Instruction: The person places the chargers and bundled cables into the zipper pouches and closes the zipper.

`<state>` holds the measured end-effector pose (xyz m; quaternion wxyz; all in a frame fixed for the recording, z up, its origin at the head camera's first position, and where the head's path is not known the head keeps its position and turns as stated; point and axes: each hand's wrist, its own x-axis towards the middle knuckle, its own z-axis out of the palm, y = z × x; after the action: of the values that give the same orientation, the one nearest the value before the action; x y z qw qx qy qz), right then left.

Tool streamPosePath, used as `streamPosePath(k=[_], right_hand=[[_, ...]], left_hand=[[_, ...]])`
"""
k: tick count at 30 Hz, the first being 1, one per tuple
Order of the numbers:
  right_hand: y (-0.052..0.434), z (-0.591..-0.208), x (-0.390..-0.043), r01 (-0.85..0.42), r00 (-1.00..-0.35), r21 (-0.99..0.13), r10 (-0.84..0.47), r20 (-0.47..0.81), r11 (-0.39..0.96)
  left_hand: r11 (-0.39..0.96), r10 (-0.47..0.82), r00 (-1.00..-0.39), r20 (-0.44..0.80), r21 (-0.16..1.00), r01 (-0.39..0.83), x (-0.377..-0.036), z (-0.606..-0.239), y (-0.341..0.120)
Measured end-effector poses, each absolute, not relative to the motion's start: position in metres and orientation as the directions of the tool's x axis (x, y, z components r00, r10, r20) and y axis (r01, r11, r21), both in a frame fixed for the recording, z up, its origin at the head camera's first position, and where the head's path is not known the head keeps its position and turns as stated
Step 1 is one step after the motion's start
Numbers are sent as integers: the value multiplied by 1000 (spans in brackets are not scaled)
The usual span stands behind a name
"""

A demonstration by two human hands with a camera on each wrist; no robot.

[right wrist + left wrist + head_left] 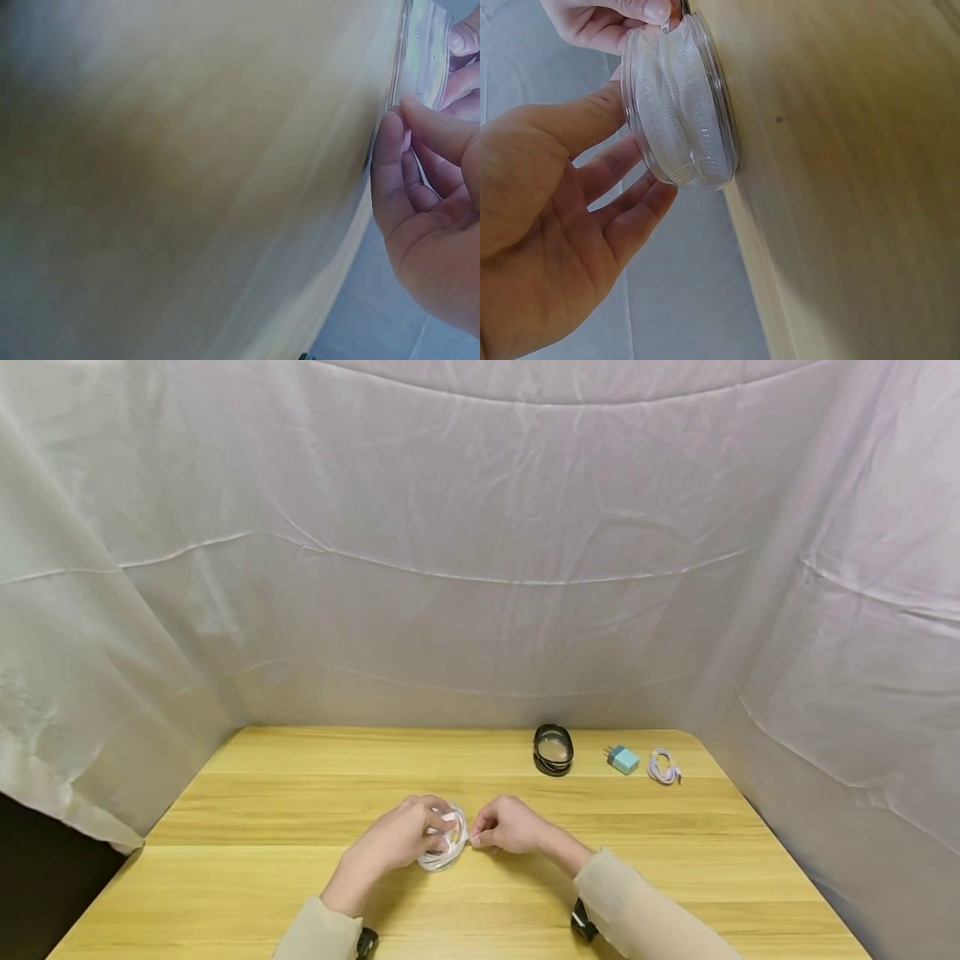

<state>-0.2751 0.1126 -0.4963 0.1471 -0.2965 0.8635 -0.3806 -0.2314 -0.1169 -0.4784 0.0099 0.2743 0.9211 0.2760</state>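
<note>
A round, clear case with a white zipper round its side (679,105) stands on the wooden table in front of me. My left hand (408,831) grips it from the left, thumb on one face and fingers round the rim. At the case's right edge, my right hand (512,825) pinches the small zipper pull (665,27) between thumb and index finger. The right wrist view shows those fingertips (390,127) right at the case's edge, close over the table.
Toward the back right lies a black-rimmed round case (553,750) with a see-through face. Right of it are a teal plug charger (622,760) and a coiled lilac cable (663,768). Grey-white cloth (480,635) hangs behind and on both sides of the table (300,777).
</note>
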Motion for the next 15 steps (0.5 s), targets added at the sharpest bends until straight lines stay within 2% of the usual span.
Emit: streamPosePath(k=[15], right_hand=[[110, -498, -278, -396, -802, -730, -598, -21, 557]], left_hand=[[712, 520, -846, 117, 487, 506, -230, -473, -119]])
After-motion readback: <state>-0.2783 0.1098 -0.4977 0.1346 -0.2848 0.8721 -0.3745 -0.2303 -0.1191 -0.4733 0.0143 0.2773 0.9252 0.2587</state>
